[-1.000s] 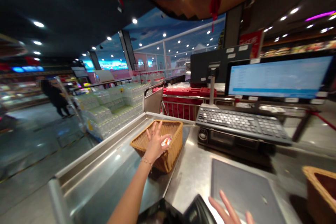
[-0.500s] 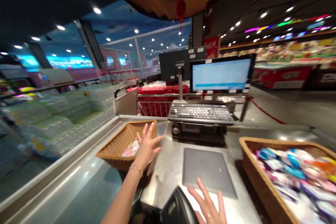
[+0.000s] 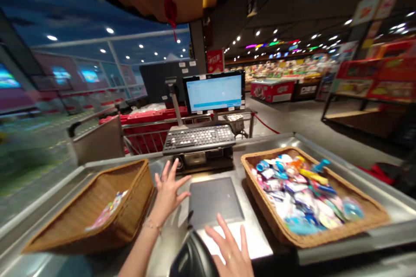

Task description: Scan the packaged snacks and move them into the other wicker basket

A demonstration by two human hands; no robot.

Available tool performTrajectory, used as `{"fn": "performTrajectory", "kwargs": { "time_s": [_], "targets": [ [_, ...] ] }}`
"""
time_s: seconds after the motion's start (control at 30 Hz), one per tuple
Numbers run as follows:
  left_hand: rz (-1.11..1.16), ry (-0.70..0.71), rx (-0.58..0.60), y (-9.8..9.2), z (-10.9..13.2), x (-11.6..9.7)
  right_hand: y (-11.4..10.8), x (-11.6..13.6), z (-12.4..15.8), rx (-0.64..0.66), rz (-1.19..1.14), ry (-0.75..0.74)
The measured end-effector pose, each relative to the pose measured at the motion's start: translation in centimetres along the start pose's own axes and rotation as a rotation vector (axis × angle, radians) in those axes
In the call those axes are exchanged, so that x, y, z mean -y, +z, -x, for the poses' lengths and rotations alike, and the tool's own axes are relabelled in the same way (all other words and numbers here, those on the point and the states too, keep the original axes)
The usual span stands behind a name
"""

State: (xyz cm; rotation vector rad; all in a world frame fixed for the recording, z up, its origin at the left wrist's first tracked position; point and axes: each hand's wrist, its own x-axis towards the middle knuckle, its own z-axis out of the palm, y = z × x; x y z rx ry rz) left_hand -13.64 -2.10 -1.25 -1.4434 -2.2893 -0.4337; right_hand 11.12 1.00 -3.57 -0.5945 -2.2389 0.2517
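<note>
My left hand [image 3: 167, 192] is open with spread fingers, holding nothing, just right of a wicker basket [image 3: 136, 190]. That basket holds a few colourful small packets [image 3: 105, 212]. My right hand [image 3: 229, 242] is open too, on a white sheet [image 3: 247, 242] at the near edge of a grey scanner plate [image 3: 214, 201]. A black handheld scanner [image 3: 191, 259] lies between my hands, close to my right hand. To the right, a second wicker basket [image 3: 273, 220] is heaped with many small wrapped packets.
Both baskets stand on a stainless checkout counter [image 3: 373, 201]. Behind the plate are a keyboard terminal [image 3: 198, 138] and a monitor [image 3: 213, 92]. Red crates [image 3: 146, 117] sit behind a metal railing. Store aisles and red display freezers [image 3: 272, 91] lie beyond.
My view has swung right, bringing the full basket into view. My left hand has let go of a packet into the left basket and moved right, off that basket.
</note>
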Motion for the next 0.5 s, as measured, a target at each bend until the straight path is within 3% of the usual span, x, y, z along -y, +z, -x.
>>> {"fn": "performTrajectory", "kwargs": {
  "time_s": [0.3,0.5],
  "targets": [
    [0.111,0.175,0.033,2.0,-3.2,-7.0,-0.9,-4.4,1.1,-0.098,0.09,0.073],
    [0.17,0.275,0.054,2.9,-5.2,-11.6,-2.6,-5.4,1.2,-0.12,0.162,0.197]
  ]
}}
